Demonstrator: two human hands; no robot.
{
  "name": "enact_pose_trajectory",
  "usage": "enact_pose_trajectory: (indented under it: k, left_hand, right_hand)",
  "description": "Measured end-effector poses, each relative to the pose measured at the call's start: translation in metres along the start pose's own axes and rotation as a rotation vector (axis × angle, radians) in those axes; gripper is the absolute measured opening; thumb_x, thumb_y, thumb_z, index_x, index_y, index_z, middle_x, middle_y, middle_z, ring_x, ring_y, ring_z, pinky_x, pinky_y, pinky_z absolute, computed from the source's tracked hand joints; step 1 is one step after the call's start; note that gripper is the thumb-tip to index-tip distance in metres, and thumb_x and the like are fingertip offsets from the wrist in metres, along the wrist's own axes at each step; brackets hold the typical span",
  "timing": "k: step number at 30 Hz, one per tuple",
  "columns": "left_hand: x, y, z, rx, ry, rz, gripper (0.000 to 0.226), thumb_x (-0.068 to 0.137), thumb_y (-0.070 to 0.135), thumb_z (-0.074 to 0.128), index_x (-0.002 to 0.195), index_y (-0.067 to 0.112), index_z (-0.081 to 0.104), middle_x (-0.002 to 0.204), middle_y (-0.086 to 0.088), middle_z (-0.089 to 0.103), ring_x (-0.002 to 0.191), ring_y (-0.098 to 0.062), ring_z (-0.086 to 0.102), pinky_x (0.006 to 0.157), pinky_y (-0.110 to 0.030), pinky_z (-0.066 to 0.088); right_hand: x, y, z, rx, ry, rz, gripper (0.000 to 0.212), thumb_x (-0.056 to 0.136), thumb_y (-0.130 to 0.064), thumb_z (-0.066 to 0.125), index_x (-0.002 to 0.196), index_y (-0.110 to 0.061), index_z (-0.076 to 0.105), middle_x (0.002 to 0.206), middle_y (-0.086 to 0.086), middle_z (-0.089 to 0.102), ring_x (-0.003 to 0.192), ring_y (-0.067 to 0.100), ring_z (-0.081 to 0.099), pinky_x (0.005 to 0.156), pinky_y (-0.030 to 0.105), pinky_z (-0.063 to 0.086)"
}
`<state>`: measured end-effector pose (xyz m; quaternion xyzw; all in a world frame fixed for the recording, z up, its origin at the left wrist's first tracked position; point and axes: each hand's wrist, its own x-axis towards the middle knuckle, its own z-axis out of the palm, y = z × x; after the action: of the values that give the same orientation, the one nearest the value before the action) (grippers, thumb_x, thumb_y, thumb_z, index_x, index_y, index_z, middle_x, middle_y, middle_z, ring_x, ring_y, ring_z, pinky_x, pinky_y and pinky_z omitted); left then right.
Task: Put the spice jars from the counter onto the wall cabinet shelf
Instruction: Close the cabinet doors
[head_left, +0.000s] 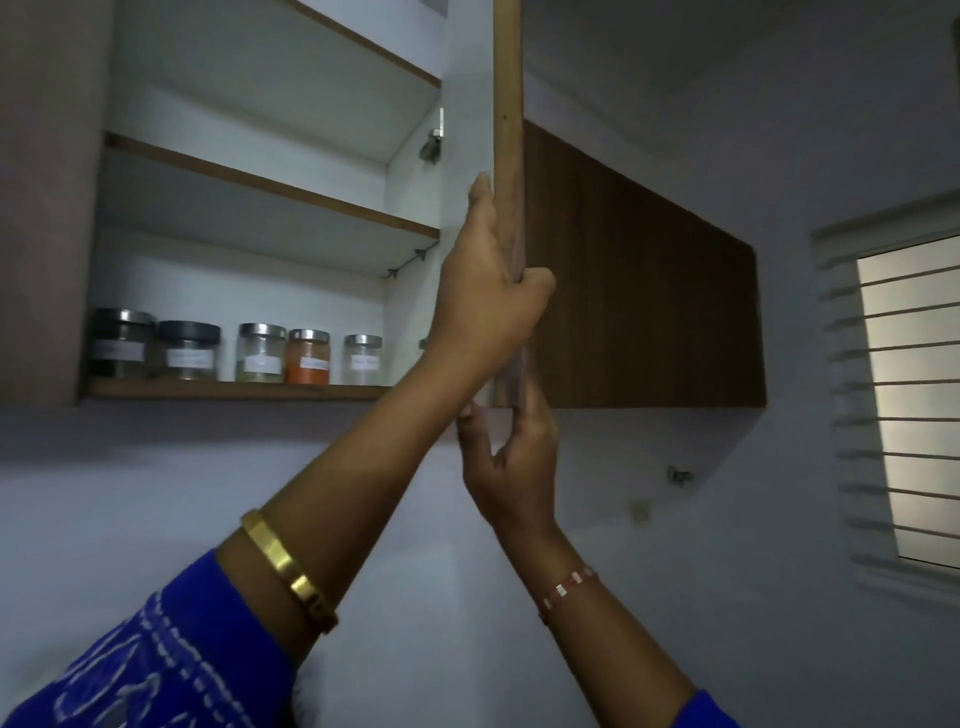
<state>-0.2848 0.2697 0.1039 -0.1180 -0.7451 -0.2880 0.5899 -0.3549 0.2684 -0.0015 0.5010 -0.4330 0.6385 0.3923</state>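
Observation:
Several glass spice jars with metal lids stand in a row on the bottom shelf (234, 389) of the open wall cabinet; one holds orange powder (308, 357), the leftmost looks dark (120, 343). The cabinet door (508, 130) swings out edge-on toward me. My left hand (485, 296) is wrapped around the door's front edge, thumb on the right face. Just below, my right hand (511, 457) pinches the door's lower corner between its fingers. No jar is in either hand.
The two upper shelves (270, 184) hold nothing I can see. A closed brown cabinet (639, 291) sits right of the door. A window with slatted blinds (909, 405) is at far right. The counter is out of view.

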Motion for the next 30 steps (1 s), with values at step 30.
enact_pose_trajectory:
  k: [30]
  left_hand:
    - [-0.015, -0.163, -0.267, 0.415, 0.263, -0.219, 0.049, 0.092, 0.002, 0.047, 0.140, 0.011, 0.036, 0.135, -0.009, 0.052, 0.125, -0.020, 0.050, 0.097, -0.023, 0.039]
  right_hand:
    - [-0.013, -0.001, 0.271, -0.612, -0.299, -0.330, 0.076, 0.060, -0.017, 0.087, 0.127, -0.002, 0.056, 0.122, 0.028, 0.061, 0.106, 0.039, 0.064, 0.072, 0.041, 0.059]
